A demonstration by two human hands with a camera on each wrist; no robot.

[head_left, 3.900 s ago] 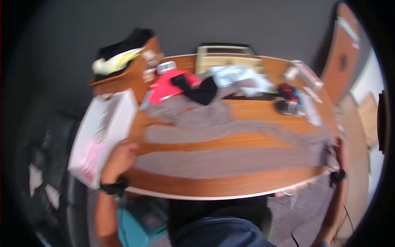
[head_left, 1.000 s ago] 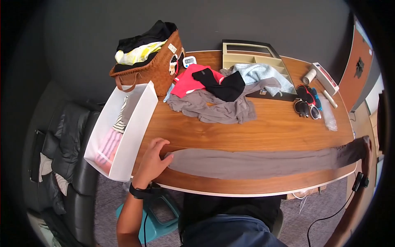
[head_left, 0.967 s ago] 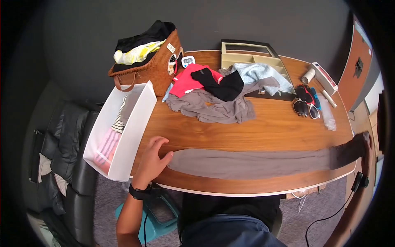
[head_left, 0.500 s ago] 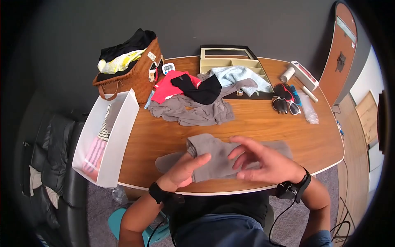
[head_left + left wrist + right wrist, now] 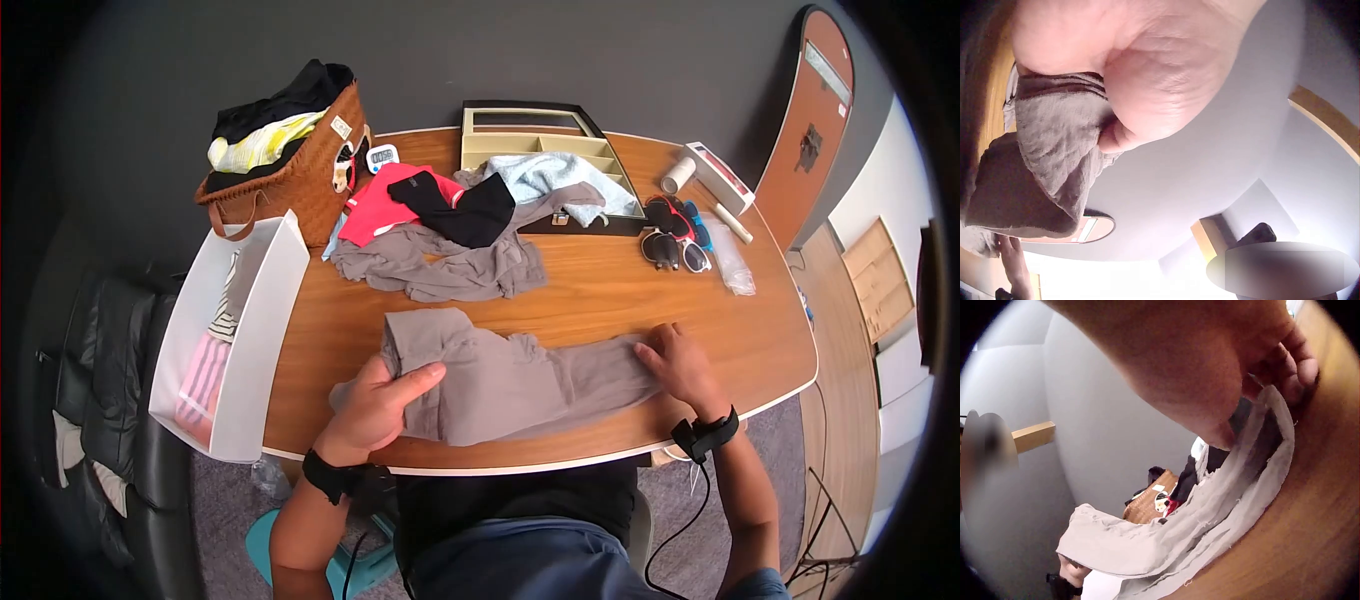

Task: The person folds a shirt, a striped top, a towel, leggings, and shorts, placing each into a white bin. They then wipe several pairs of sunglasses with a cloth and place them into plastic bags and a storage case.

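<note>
Grey leggings (image 5: 500, 385) lie folded over on the table near its front edge, layered thickly at the left and trailing thinner to the right. My left hand (image 5: 370, 405) grips the left end, thumb on top and the fingers hidden under the layers. In the left wrist view, stacked folds of the leggings (image 5: 1063, 131) hang from that hand. At the other end my right hand (image 5: 685, 370) pinches the folded edge. The right wrist view shows its thumb against the grey cloth (image 5: 1241, 469), with the fingertips close to the tabletop.
Behind lie a crumpled grey garment (image 5: 430, 265), red cloth (image 5: 385, 205), black cloth (image 5: 465, 215) and a light blue cloth (image 5: 540, 180) over a compartment case (image 5: 535, 140). A white bin (image 5: 265, 340) and woven basket (image 5: 310, 195) stand left; sunglasses (image 5: 665, 250) lie right.
The leggings' right end was brought over to the left, folding the long strip. My left hand now grips the folded end; my right hand, open over the cloth half a second ago, moved right.
</note>
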